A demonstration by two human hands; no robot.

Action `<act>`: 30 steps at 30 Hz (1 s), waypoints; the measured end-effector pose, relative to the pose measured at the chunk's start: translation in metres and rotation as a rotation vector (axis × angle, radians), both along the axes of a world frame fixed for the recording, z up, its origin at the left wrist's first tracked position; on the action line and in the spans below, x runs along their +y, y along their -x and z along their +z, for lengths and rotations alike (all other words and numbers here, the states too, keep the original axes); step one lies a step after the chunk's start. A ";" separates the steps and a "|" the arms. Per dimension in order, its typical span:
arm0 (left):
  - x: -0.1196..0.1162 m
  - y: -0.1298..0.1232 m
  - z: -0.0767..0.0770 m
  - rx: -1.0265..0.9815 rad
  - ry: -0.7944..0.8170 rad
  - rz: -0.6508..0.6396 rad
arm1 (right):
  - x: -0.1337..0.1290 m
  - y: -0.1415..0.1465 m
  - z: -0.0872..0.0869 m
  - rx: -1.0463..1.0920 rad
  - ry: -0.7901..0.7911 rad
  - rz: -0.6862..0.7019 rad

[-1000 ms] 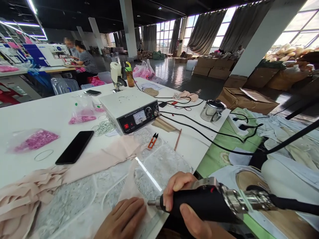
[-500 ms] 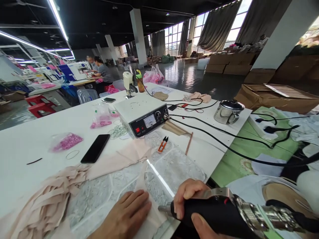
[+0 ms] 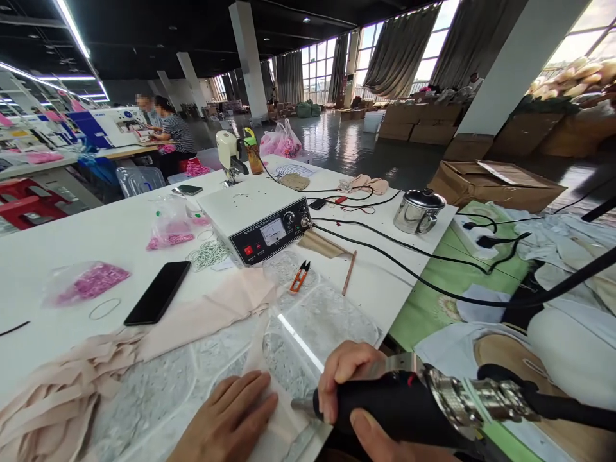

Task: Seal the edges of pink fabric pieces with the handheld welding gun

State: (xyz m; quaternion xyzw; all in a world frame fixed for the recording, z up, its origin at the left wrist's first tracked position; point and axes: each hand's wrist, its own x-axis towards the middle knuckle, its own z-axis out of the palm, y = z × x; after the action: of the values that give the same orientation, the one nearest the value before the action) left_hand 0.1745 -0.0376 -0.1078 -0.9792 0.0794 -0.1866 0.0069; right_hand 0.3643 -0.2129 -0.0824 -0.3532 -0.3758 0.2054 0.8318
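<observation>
My left hand [image 3: 231, 417] lies flat, fingers stretched out, on a piece of thin pale pink fabric [image 3: 282, 420] at the bottom middle. The fabric rests on a clear patterned sheet [image 3: 332, 314]. My right hand [image 3: 351, 391] is wrapped round a black handheld tool [image 3: 399, 404] with a metal tip. That tip points left and is at the fabric's right side, just right of my left fingers; whether it touches cannot be made out. A pile of pink fabric strips [image 3: 58, 391] sits at the lower left.
A control box [image 3: 269, 234] with black cables stands mid-table. Around it are orange snips [image 3: 299, 277], a pencil [image 3: 350, 273], a phone [image 3: 158, 292], bags of pink pieces [image 3: 94, 280] and a steel cup [image 3: 418, 210]. Two people sit at a sewing machine [image 3: 115, 125] far left.
The view has shifted, so the table things appear further left. My left hand still lies on the fabric and my right hand keeps its hold on the tool.
</observation>
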 end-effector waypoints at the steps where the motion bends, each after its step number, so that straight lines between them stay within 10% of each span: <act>1: -0.001 0.001 0.000 0.012 -0.005 0.004 | 0.000 -0.001 0.002 -0.014 0.020 0.013; 30: -0.014 -0.006 0.023 -0.064 0.148 0.034 | 0.024 -0.007 0.006 -0.156 0.123 0.053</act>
State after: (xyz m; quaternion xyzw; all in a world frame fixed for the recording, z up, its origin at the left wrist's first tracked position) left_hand 0.1805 -0.0512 -0.0849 -0.9718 0.0487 -0.2228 -0.0599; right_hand 0.3717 -0.1888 -0.0767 -0.4084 -0.4352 0.2217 0.7712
